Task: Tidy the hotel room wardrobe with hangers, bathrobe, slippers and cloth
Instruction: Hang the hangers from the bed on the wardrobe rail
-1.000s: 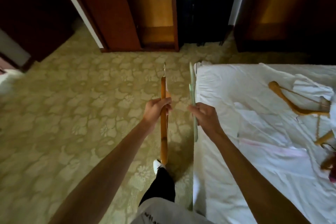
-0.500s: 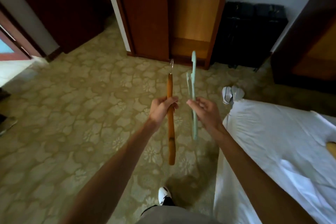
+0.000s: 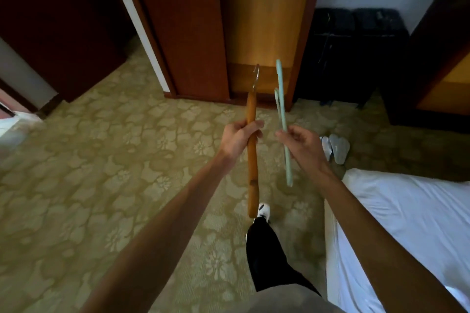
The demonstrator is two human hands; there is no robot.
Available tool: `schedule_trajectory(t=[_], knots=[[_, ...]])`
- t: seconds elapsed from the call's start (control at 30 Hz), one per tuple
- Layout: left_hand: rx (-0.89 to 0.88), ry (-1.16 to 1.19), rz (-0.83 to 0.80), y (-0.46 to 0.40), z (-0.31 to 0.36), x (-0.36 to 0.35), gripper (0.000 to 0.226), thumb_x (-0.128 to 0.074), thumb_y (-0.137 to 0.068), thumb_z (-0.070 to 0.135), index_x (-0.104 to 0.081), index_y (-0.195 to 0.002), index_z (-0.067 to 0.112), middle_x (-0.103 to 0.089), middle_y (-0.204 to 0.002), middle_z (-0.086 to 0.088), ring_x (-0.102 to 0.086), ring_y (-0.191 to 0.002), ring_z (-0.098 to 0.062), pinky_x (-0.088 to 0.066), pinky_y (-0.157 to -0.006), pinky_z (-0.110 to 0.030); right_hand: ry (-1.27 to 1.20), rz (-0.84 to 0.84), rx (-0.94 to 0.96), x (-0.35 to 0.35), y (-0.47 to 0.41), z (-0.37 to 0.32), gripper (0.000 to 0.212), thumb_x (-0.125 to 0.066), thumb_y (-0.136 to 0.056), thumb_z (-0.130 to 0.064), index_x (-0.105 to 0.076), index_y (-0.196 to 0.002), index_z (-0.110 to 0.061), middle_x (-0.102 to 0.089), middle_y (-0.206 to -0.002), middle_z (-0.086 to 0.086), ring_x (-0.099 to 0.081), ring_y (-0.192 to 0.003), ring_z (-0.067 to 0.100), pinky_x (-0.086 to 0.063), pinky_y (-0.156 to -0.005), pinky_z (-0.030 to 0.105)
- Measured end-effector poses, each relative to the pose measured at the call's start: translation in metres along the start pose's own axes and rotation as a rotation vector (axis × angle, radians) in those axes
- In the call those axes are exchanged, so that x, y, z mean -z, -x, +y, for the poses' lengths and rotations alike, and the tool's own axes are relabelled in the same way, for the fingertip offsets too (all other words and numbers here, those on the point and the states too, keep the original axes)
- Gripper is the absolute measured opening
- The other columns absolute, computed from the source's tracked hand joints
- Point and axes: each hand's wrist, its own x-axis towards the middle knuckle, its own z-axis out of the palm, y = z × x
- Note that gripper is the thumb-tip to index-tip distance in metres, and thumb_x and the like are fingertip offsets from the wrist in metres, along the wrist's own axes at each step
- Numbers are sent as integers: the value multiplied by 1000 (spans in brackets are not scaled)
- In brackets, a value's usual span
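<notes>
My left hand (image 3: 237, 138) grips a wooden hanger (image 3: 252, 160) seen edge-on, its metal hook pointing up and away. My right hand (image 3: 302, 146) pinches a pale green plastic hanger (image 3: 283, 119), also edge-on. Both hangers are held out in front of me, side by side and apart. Straight ahead stands the wardrobe (image 3: 264, 20), its dark red sliding door (image 3: 188, 28) pushed left so the light wooden inside shows. A pair of white slippers (image 3: 335, 147) lies on the carpet at the bed's far corner.
A bed with white sheets (image 3: 407, 223) fills the lower right. A black luggage rack (image 3: 356, 56) stands right of the wardrobe, with dark furniture (image 3: 442, 63) beyond it. Patterned green carpet (image 3: 101, 173) covers the floor. My leg and white shoe (image 3: 263, 211) step forward.
I have walked away from the bed toward the wardrobe, which now looms larger. The hangers on the bed have left the view. Both hands keep their hangers.
</notes>
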Motion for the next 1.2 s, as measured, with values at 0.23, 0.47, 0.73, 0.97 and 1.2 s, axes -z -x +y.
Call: schedule_trajectory(t=[0.23, 0.47, 0.73, 0.97, 1.2], knots=[[-88, 10, -16, -189, 68, 0, 24, -72, -87, 26, -73, -83, 3, -66, -69, -10, -56, -59, -17, -45, -63, -31, 11, 1, 46, 1, -199, -21, 19, -67, -93, -35, -74, -94, -17, -70, -82, 5, -64, -72, 6, -51, -65, 18], [-162, -4, 8, -346, 154, 11, 27, -68, -91, 28, -71, -86, 1, -64, -74, -13, -55, -59, -17, -44, -57, -27, 12, -46, 144, 1, -375, -71, 26, -66, -94, -37, -72, -94, -11, -62, -74, -4, -58, -69, 5, -46, -61, 17], [-181, 18, 15, -500, 189, 27, 28, -71, -85, 32, -74, -83, 5, -63, -74, -13, -55, -65, -20, -43, -69, -38, -43, -67, 193, -9, -529, -83, 40, -66, -93, -36, -69, -94, 4, -56, -73, 10, -53, -69, 15, -46, -63, 25], [-246, 28, -21, -651, 225, 61, 27, -68, -89, 32, -75, -88, 5, -67, -71, -7, -56, -66, -20, -43, -64, -34, 16, -63, 225, -45, -686, -97, 37, -65, -96, -32, -67, -98, 5, -54, -75, 11, -52, -68, 15, -44, -59, 21], [-311, -1, -39, -812, 312, 106, 26, -66, -91, 34, -73, -84, 9, -68, -73, -5, -56, -67, -19, -41, -73, -40, 10, -1, 228, -92, -857, -141, 34, -66, -94, -36, -70, -99, -3, -59, -80, 11, -55, -74, 18, -45, -64, 30]])
